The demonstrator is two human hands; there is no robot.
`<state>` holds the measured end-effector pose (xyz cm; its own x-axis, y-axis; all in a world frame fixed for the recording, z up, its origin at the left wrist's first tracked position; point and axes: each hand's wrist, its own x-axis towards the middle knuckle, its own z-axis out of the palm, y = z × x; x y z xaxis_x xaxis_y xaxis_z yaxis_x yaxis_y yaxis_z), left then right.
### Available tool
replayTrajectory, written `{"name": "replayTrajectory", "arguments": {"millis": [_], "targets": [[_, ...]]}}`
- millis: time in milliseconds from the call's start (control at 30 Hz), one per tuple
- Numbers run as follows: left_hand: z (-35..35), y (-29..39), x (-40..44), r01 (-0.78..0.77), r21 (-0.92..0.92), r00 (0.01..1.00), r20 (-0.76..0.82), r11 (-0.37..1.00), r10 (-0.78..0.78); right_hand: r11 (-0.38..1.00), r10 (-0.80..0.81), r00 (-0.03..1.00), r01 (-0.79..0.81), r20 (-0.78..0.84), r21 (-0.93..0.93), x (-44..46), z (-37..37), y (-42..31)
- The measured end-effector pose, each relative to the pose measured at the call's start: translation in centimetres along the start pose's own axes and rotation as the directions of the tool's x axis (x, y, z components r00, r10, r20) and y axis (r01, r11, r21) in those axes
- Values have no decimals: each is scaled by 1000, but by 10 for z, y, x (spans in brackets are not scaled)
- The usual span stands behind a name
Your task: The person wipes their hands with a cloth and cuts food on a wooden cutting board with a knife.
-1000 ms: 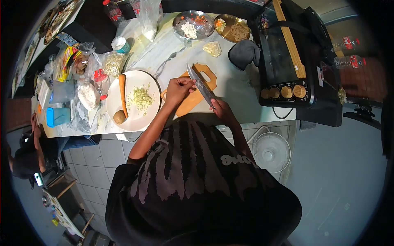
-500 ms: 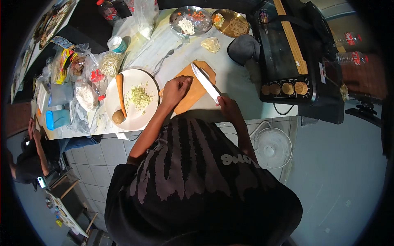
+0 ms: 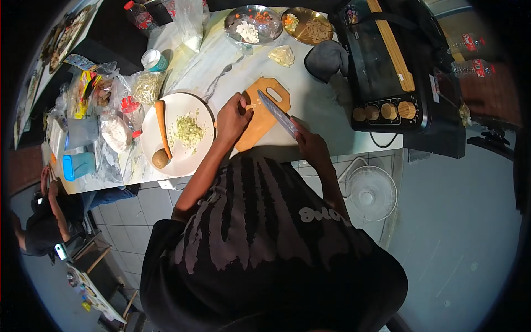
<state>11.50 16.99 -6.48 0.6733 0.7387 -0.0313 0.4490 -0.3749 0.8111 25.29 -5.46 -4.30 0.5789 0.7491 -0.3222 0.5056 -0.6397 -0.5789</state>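
In my head view, the right hand (image 3: 311,145) is closed around the knife (image 3: 276,113); its fingers cover the handle from me. The blade angles over the cutting board (image 3: 259,128), its tip near the board's slot. The left hand (image 3: 232,118) is at the board's left side, fingers curled in; I can't tell whether they pinch anything. Tiny pale bits lie on the board beside them, too small for me to identify. Left of the board, the plate (image 3: 178,161) carries a carrot (image 3: 161,124), a round brown item (image 3: 160,159) and chopped pale-green pieces (image 3: 189,130). Far left of the board, another person (image 3: 47,224) is partly cut off by the dark lens border.
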Motion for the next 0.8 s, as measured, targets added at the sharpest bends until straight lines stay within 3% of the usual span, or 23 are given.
{"name": "replayTrajectory", "arguments": {"millis": [100,400,533,667,733,800], "targets": [[5,-3,2,8,9,1000,16,1000,-8,997,-55,997,52,-58,-60,-2,2,-1],[15,-8,0,-101,-56,995,16,993,102,998,17,999,-19,34,68,-13,9,-8],[8,-5,-3,-84,-60,995,54,995,87,981,-55,998,57,-11,186,-6,34,15],[0,-6,-6,-125,-191,992,8,974,129,925,-142,986,163,-86,344,-2,48,23],[-8,-6,-8,-169,-210,986,-32,963,166,916,-102,994,107,-33,387,-6,41,14],[-19,-4,-10,-75,-140,996,39,987,81,903,-68,997,52,22,425,-9,35,7]]}}
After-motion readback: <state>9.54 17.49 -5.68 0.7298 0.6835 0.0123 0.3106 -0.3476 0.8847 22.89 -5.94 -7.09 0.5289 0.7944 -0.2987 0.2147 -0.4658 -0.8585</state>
